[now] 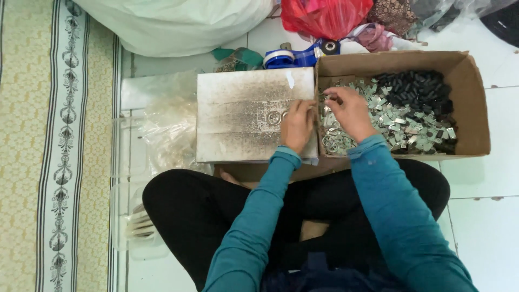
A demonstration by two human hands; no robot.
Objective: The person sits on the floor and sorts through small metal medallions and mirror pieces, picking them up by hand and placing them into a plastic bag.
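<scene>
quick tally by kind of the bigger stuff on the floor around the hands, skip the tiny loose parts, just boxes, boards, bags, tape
cardboard box: 1
grey work board: 1
blue tape dispenser: 1
red plastic bag: 1
white sack: 1
clear plastic bag: 1
Total: 6

Both teal-sleeved arms are stretched forward. The left hand (297,125) is laid palm down; the right hand (348,112) is curled, fingertips pinched.

The person wears a long-sleeved teal top; its snug cuffs end at the wrists of the left hand (297,125) and the right hand (350,112). Black trousers cover both legs. Dark blue fabric shows at six o'clock.
</scene>
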